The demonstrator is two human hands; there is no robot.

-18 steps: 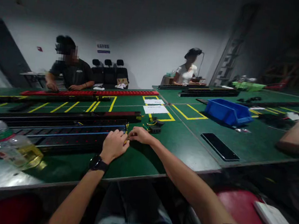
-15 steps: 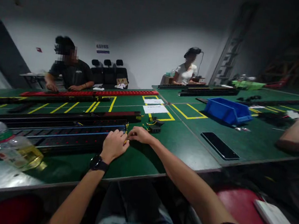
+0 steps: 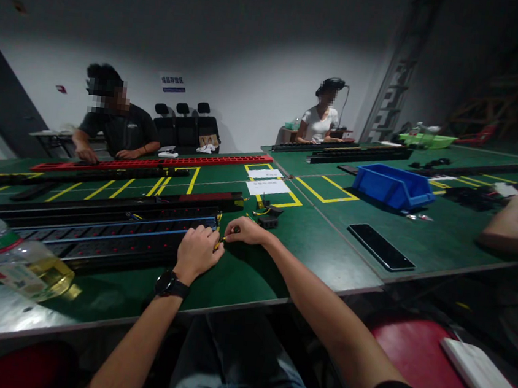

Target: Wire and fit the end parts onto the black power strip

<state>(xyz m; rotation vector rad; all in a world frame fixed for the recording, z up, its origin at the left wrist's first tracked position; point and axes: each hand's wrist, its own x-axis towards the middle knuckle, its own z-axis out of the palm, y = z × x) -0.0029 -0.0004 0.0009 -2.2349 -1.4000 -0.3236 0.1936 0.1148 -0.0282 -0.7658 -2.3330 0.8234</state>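
Note:
My left hand (image 3: 198, 250), with a black watch on the wrist, is closed at the right end of a long black strip (image 3: 119, 240) dotted with red and edged in blue. A short yellow wire (image 3: 217, 246) shows between its thumb and finger. Close beside it, my right hand (image 3: 246, 230) pinches a small dark piece (image 3: 236, 230), too small to name, at the wire's end. Just beyond my right hand lies a black block (image 3: 268, 222) with yellow wires.
A bottle of yellow liquid (image 3: 49, 277) lies tilted at left. To the right are a phone (image 3: 380, 247) and a blue bin (image 3: 393, 188). Two people work across the table around a red rail (image 3: 188, 160) and black rails; another person's arm (image 3: 513, 221) rests at right.
My right hand has drawn slightly away from my left, and the small dark piece in its fingers now shows. The left hand keeps its place. The view has shifted a little.

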